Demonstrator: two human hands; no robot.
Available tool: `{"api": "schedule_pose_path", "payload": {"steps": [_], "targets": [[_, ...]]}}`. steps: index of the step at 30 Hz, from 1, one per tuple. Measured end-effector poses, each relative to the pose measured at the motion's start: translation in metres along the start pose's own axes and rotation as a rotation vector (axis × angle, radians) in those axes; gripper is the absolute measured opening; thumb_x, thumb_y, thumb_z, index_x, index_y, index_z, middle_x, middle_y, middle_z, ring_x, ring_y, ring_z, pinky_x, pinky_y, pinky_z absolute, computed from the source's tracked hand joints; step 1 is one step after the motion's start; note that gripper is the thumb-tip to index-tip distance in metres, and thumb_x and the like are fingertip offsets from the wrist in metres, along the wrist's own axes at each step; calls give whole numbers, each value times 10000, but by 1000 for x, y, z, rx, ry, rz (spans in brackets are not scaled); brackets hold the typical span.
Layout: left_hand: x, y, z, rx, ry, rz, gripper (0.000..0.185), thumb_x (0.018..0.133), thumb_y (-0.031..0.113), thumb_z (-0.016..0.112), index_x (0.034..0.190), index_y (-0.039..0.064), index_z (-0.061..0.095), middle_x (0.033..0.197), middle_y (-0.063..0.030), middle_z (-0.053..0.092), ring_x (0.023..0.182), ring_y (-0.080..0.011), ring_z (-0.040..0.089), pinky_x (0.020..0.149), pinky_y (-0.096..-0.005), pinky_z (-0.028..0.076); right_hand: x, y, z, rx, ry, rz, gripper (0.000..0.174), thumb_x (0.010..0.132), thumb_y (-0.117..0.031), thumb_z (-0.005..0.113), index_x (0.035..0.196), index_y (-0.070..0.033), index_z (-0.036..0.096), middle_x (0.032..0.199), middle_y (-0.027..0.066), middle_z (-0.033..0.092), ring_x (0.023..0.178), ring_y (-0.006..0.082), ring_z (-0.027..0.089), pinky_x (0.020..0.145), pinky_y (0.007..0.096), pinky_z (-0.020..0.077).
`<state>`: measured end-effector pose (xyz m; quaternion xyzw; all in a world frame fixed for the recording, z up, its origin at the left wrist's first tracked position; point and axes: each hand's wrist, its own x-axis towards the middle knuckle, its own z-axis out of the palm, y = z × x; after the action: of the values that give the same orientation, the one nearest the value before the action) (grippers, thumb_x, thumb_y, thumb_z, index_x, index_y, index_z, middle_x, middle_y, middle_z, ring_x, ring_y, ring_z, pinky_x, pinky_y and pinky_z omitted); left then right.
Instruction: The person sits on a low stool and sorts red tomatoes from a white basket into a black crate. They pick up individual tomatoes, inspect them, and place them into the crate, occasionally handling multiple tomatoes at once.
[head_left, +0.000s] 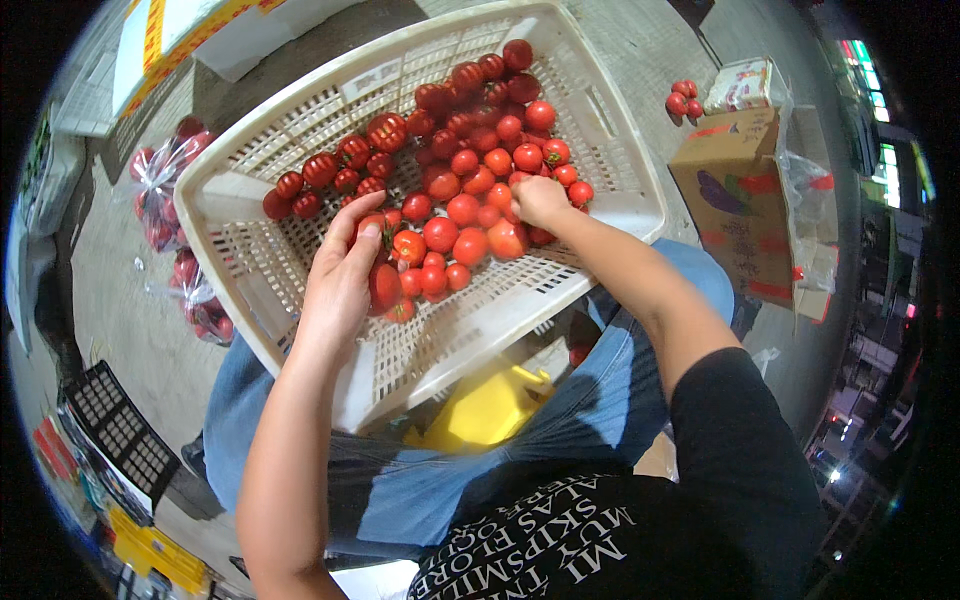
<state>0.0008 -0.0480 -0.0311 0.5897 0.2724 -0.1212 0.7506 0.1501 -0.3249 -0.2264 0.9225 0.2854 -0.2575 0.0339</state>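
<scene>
A white plastic crate (416, 379) with slatted walls stands tilted before me, partly filled with loose red tomatoes (441, 234). Some tomatoes have green stems. At the crate's near left, my left hand (341, 274) curls around a tomato (371, 222), with the thumb over it and the fingers behind. My right hand (540, 201) is among the tomatoes on the right side, its fingers curled down. Whether it grips one is hidden by the back of the hand. Bare crate floor shows between the left and right groups of tomatoes.
Clear plastic bags of tomatoes (161, 199) sit on the concrete floor at left. A few tomatoes (684, 99) lie by a cardboard box (731, 202) at right. A yellow plastic object (480, 409) is beneath the crate, between my knees. A white foam box (176, 45) stands far left.
</scene>
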Motion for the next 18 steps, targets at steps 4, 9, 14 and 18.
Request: {"api": "schedule_pose_path", "payload": {"steps": [4,9,14,18], "targets": [[2,-4,1,78,22,-6,266,961,179,438,1199,97,523,985,-5,544,869,-59,476,796,-206,403,-4,17,-22,13,-102,34,387,726,-193,660,1108,-146,619,1069,116,611,946,300,609,780,414,501],[0,-8,7,26,5,12,246,949,171,464,1168,79,530,918,5,516,843,-72,476,782,-214,410,0,18,7,-264,-192,-261,432,697,-121,654,1121,-130,571,1148,108,552,921,283,625,750,409,518],[5,-9,-5,178,24,12,247,937,148,454,1144,53,549,915,-58,578,791,-88,515,719,-247,442,5,11,8,-170,-191,-316,436,715,-164,664,1126,-73,548,1086,157,584,912,297,626,740,431,517],[15,-14,-10,217,14,1,219,926,129,456,1073,45,594,779,-69,586,678,-70,520,596,-255,437,-13,-8,-39,964,-420,40,507,853,-240,621,1275,-14,454,1066,100,618,934,181,609,759,327,509]]}}
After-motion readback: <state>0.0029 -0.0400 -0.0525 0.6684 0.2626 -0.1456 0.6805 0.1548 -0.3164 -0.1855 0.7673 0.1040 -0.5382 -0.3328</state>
